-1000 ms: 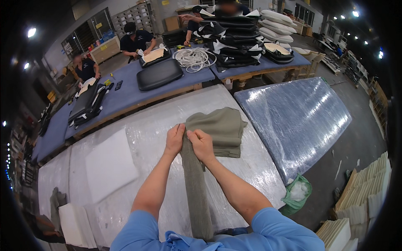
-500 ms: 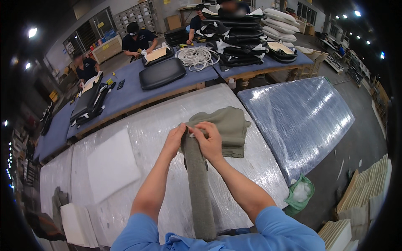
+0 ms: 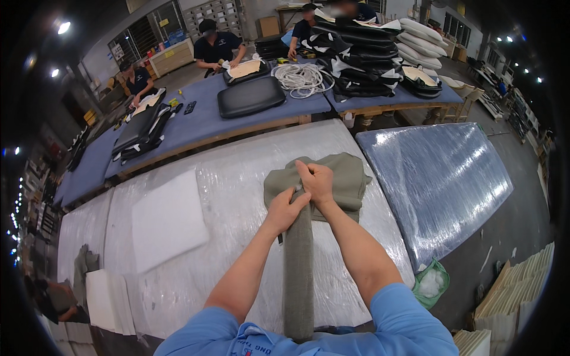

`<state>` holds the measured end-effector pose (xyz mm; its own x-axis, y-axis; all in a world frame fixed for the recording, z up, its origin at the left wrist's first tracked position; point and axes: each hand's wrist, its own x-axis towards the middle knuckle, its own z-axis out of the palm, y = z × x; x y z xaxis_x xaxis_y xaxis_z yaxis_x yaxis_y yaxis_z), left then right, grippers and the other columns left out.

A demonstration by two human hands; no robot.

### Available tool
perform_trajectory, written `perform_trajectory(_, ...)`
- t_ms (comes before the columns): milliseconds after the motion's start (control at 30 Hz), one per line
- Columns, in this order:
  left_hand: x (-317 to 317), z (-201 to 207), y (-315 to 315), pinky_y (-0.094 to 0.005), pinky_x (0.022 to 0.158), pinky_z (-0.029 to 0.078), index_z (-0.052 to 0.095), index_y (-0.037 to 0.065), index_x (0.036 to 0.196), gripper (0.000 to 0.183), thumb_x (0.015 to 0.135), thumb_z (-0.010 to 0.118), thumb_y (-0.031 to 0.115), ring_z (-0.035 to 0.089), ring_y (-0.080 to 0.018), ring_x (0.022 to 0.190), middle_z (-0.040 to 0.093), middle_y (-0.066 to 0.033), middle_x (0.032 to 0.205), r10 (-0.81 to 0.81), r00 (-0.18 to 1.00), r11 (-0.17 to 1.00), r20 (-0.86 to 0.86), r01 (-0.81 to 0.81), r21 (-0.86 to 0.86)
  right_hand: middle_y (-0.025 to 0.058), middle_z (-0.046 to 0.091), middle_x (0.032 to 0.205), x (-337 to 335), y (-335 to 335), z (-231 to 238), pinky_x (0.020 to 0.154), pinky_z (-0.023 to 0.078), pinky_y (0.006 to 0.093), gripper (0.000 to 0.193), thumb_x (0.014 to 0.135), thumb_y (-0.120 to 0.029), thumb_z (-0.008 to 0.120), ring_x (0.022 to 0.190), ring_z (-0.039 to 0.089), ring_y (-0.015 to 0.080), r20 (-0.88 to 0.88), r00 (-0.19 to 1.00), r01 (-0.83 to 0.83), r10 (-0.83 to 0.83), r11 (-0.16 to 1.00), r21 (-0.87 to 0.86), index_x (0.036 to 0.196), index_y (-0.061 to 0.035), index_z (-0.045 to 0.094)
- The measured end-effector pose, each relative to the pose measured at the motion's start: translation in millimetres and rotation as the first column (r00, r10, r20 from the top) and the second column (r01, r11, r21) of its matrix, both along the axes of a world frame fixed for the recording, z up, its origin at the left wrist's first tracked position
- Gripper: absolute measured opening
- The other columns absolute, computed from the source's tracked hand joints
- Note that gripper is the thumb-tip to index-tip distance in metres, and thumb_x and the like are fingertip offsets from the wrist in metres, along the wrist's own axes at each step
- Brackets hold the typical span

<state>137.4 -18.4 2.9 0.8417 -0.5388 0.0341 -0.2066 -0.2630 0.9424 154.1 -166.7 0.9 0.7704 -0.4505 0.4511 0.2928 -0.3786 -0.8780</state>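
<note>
Compared with the earlier frame, the bare right hand [image 3: 317, 183] is reaching farther forward, and the bare left hand [image 3: 285, 210] is sitting a little nearer the body. Both hands are meeting at the far end of a long, narrow strip of olive-grey woven fabric [image 3: 298, 267], which is running down toward the light-blue shirt [image 3: 389, 326]. The left is pinching that end between thumb and fingers; the right is curling inward, thumb pointing up, and I cannot tell whether it is gripping the strip. Just beyond, a folded olive-green cloth [image 3: 350, 178] is lying on the pale, plastic-wrapped tabletop [image 3: 237, 184]. Leftward, a flat white rectangular sheet [image 3: 169, 219] is resting there too.
</note>
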Motion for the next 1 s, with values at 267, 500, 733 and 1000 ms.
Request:
perform_trajectory(267,6.3,-2.2,-32.4,-0.0428,0.072,0.046,0.065,-0.004,0.088,0.052,0.094,0.061,0.047,0.061,-0.0301,0.075,0.065,-0.0192,0.079,0.052,0.996,0.998,0.066,-0.054,0.019,0.0123,0.037,0.054,2.4,-29.2,-10.3,0.050,0.034,0.0373,0.048,0.092,-0.030,0.071,0.052,0.035,0.0102,-0.103,0.993,0.045,-0.057,0.992,-0.118,0.065,0.0057,0.054)
perform_trajectory(500,14.9,3.2,-33.6,-0.0417,0.074,0.047,0.069,-0.005,0.089,0.045,0.091,0.059,0.039,0.062,-0.0254,0.077,0.068,-0.0178,0.082,0.068,0.998,0.997,-0.006,-0.067,0.032,0.0070,0.040,0.050,-5.8,-21.6,-6.9,0.050,0.035,0.0383,0.054,0.094,-0.037,0.068,0.051,0.037,0.0116,-0.208,0.978,0.016,-0.018,1.000,-0.012,0.062,0.0048,0.054)
perform_trajectory(733,0.3,1.1,-52.5,-0.0337,0.070,0.047,0.072,-0.002,0.086,0.032,0.089,0.064,0.029,0.060,-0.0159,0.076,0.068,-0.0059,0.083,0.047,0.961,0.989,-0.271,-0.084,-0.125,0.0111,0.067,0.096,-82.2,-45.6,-38.4,0.078,0.046,0.0342,0.038,0.102,-0.038,0.062,0.086,0.058,0.0179,-0.144,0.943,0.325,-0.300,0.923,0.204,0.099,-0.0009,0.068)
perform_trajectory(1000,-9.9,-25.1,-31.5,-0.0428,0.109,0.043,0.056,0.003,0.141,0.055,0.101,0.056,0.042,0.056,-0.0382,0.130,0.062,-0.0223,0.135,0.186,0.954,0.980,0.235,-0.198,0.032,0.0227,0.037,0.156,-258.4,40.9,-3.9,0.115,0.039,0.0435,0.099,0.090,-0.029,0.080,0.143,0.040,0.0328,-0.255,0.888,-0.213,0.383,0.833,0.511,0.163,-0.0067,0.018)
